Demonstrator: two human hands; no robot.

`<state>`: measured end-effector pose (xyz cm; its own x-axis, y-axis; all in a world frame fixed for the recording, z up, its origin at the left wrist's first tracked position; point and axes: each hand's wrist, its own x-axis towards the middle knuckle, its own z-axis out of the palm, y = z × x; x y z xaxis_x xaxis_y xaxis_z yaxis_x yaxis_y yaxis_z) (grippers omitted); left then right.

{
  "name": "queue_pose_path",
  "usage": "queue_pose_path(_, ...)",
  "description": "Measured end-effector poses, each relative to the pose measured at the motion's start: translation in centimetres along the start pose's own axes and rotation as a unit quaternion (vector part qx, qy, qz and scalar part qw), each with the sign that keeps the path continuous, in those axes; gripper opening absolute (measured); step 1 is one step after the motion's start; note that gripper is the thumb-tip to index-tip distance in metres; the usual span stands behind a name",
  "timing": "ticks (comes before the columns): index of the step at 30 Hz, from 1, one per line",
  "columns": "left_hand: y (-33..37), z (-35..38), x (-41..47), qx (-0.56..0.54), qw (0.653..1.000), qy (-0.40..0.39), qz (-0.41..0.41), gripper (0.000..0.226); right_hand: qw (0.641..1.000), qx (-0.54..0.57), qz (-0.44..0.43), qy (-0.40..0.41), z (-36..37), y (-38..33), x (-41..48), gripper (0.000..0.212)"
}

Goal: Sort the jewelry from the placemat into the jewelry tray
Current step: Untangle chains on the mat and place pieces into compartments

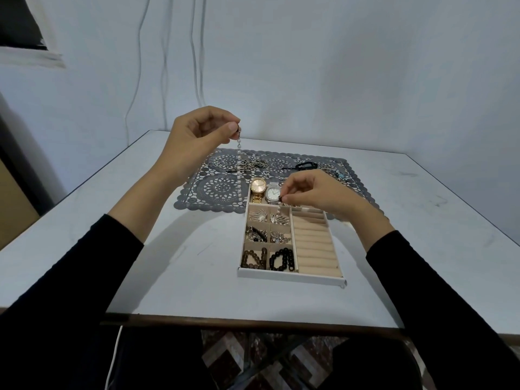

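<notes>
Left hand (197, 130) and right hand (312, 192) pinch pearl strand (239, 170) hanging between them.

Dim, soft light; edges warped.

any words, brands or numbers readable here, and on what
No text can be read anywhere in this view.
gold watch dial: any marks are too small to read.
silver watch dial: any marks are too small and blurred to read.
jewelry tray, placemat, pearl strand: no label or print shows.
</notes>
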<state>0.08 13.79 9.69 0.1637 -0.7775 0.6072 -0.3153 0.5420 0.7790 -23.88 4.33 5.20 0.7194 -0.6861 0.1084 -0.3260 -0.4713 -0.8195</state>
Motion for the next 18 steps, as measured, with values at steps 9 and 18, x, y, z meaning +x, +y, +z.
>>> queue_pose_path(9, 0.15, -0.55, -0.09, 0.002, 1.000, 0.001, 0.002, 0.011, 0.999, -0.039, 0.007, -0.023, -0.10, -0.21, -0.46, 0.008)
queue_pose_path(18, -0.18, -0.26, -0.24, 0.002, 1.000, -0.002, -0.003, 0.010, 0.994, -0.098, 0.022, -0.042, 0.50, -0.43, 0.14, 0.007)
